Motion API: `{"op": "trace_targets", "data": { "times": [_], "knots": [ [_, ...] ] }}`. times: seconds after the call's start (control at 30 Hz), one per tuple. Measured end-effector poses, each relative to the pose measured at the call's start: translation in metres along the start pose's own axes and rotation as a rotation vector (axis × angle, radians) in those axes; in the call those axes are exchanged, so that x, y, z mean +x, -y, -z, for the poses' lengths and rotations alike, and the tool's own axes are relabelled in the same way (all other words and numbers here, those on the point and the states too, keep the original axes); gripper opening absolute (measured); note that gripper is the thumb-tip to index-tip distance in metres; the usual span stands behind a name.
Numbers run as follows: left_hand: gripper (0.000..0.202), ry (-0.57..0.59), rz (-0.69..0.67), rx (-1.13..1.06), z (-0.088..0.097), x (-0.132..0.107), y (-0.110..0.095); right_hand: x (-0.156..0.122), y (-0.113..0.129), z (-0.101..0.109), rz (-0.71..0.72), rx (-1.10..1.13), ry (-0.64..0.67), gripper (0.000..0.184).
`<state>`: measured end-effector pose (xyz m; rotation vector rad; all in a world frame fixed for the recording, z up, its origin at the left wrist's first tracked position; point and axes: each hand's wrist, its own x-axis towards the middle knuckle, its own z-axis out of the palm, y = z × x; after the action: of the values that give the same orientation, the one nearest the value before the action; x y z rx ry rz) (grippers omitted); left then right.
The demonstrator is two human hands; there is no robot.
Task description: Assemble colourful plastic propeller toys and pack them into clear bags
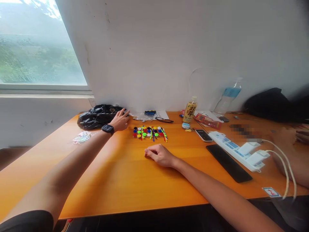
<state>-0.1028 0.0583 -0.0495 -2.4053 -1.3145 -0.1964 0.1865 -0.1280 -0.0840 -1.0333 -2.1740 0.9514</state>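
My left hand (120, 120), with a black watch (107, 129) on its wrist, reaches to the back of the table. Its fingers are stretched out and apart beside the crumpled black plastic bag (98, 116), close to a clear plastic packet (138, 116). Loosely curled, my right hand (160, 155) rests on the tabletop with nothing visible in it. Beyond it lie rows of small coloured discs (144, 134) in yellow, green, blue, white, red and black. Several thin coloured plastic sticks (164, 134) lie among the discs in bunches.
A clear bag of small pieces (83, 137) lies at left. At right are a yellow-labelled bottle (189, 111), a tilted clear bottle (227, 98), a small device (204, 135), a white power strip (235, 150) and a black phone-like slab (229, 163). Another person's arm (288, 154) rests at far right.
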Motion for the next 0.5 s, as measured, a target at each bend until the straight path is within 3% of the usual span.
{"op": "trace_targets", "data": {
  "times": [0.13, 0.27, 0.4, 0.5],
  "knots": [
    [0.046, 0.021, -0.064, -0.011, -0.007, 0.027, -0.002, -0.001, 0.002, 0.001, 0.005, -0.008, 0.005, 0.050],
    [0.042, -0.038, -0.101, -0.038, 0.003, 0.036, 0.004, -0.001, 0.002, 0.002, 0.017, -0.005, 0.010, 0.049],
    [0.041, -0.278, -0.135, -0.089, 0.029, 0.027, 0.016, -0.002, 0.003, 0.002, 0.013, -0.006, 0.007, 0.049],
    [0.030, -0.457, -0.134, -0.111, 0.048, 0.004, 0.023, -0.003, 0.004, 0.002, 0.011, -0.005, 0.003, 0.049]
  ]
}}
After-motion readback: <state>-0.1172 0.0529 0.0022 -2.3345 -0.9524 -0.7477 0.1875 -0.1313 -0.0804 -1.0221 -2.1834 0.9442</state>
